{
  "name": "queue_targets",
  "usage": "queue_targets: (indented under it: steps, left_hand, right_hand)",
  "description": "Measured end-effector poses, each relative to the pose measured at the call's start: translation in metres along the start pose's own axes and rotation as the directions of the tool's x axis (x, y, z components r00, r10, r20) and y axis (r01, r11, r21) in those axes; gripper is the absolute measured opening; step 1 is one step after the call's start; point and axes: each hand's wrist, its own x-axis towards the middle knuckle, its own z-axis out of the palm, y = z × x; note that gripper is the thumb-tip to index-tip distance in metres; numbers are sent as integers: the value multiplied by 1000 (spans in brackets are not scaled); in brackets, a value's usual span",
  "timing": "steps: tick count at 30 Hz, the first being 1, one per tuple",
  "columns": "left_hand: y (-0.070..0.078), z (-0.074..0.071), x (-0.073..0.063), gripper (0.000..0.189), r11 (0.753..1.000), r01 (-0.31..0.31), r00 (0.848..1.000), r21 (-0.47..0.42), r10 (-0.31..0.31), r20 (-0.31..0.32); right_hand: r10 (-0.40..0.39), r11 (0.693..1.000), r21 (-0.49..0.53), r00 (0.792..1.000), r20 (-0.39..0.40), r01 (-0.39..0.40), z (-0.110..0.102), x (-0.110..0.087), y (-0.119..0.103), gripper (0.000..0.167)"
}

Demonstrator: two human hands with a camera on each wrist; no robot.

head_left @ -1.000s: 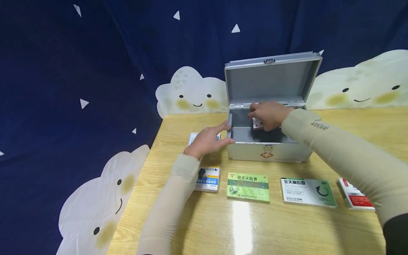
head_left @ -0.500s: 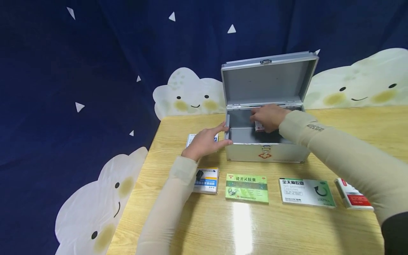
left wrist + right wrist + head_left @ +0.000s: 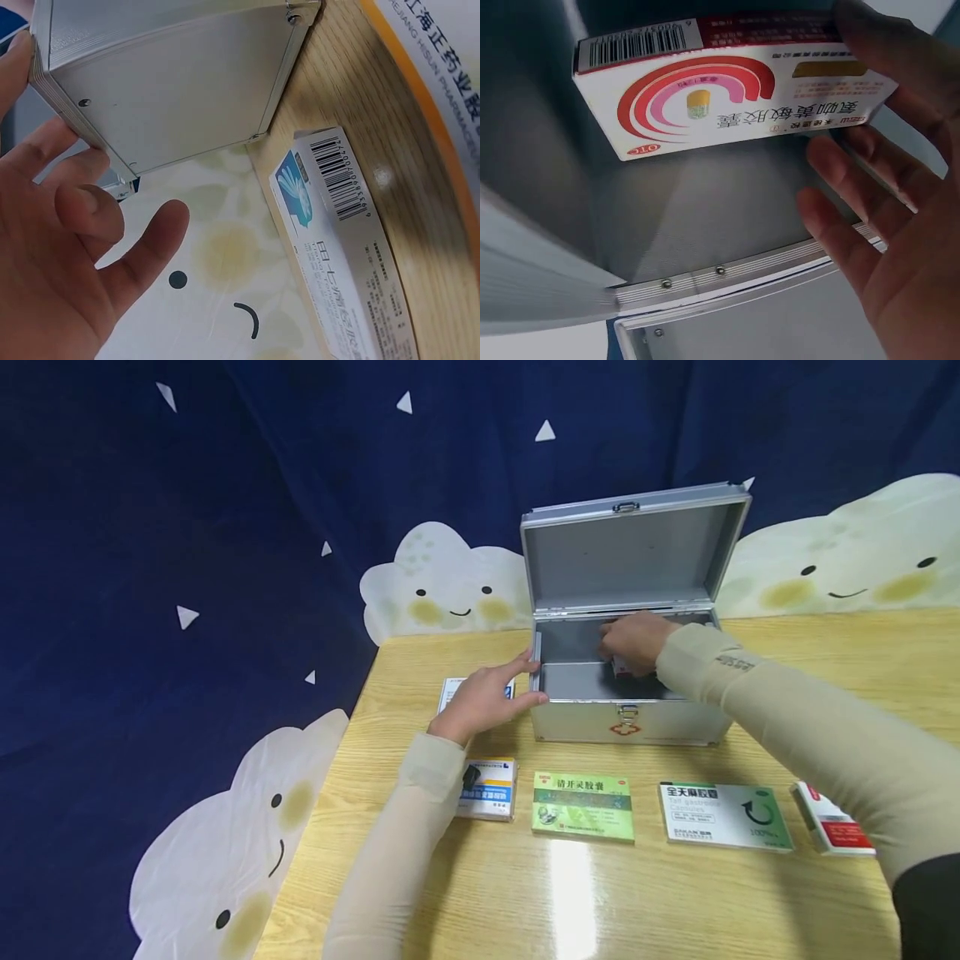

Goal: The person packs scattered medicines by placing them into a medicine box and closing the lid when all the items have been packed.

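Inside the open silver medicine case [image 3: 573, 718], my right hand [image 3: 637, 641] pinches the end of a white and red medicine box [image 3: 697, 97]. In the right wrist view the thumb lies over the box's upper edge and fingertips below it; the other fingers are spread. The case's grey floor and inner wall are beside it. My left hand [image 3: 483, 697] touches the case's left rim and front corner with fairly straight fingers and thumb. A white and blue medicine box [image 3: 337, 247] lies beside the case under the left hand.
In front of the case lie a white, blue and orange box [image 3: 491, 789], a green box [image 3: 583, 806], a white and green box [image 3: 723, 814] and a white and red box [image 3: 832, 818]. The raised lid [image 3: 630, 560] stands before a dark blue curtain [image 3: 450, 443].
My right hand has moved slightly right and lower into the case with the medicine box. The left hand stays at the case's left edge. The view has shifted a little.
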Motion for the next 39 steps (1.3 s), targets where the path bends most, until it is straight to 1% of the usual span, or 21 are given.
queue_targets:
  steps: [5, 8, 11, 15, 20, 26, 32, 36, 39]
  left_hand:
    - [-1, 2, -1, 62, 1000, -2, 1000, 4, 2, -13]
    - [0, 2, 0, 63, 1000, -12, 1000, -1, 12, -20]
    - [0, 1, 1, 62, 1000, -22, 1000, -5, 22, -21]
    - [1, 0, 1, 63, 1000, -20, 1000, 8, 20, -21]
    - [2, 0, 0, 66, 1000, -13, 1000, 17, 13, -27]
    - [2, 1, -1, 63, 999, -31, 999, 17, 32, -17]
    - [2, 0, -1, 61, 1000, -26, 999, 7, 26, -29]
    - [2, 1, -1, 60, 999, -37, 999, 9, 38, -33]
    - [2, 3, -1, 60, 999, -41, 999, 18, 42, -34]
  right_hand:
    - [-14, 1000, -27, 1000, 9, 14, 3, -2, 3, 39]
    - [-18, 999, -36, 1000, -4, 18, 6, -2, 4, 36]
    - [-26, 998, -53, 999, -22, 24, 9, -3, 5, 29]
    - [-30, 998, -59, 999, -38, 28, 11, -3, 4, 21]
    - [-29, 998, -61, 999, -38, 26, 11, -2, 2, 19]
    - [-45, 996, -74, 998, -35, 42, 11, -2, 1, 17]
    - [-43, 996, -86, 998, -48, 39, 13, 3, 3, 13]
    - [-3, 999, -46, 1000, -10, 2, 14, 5, 5, 13]
    - [40, 999, 4, 998, 41, -40, 15, 6, 7, 14]
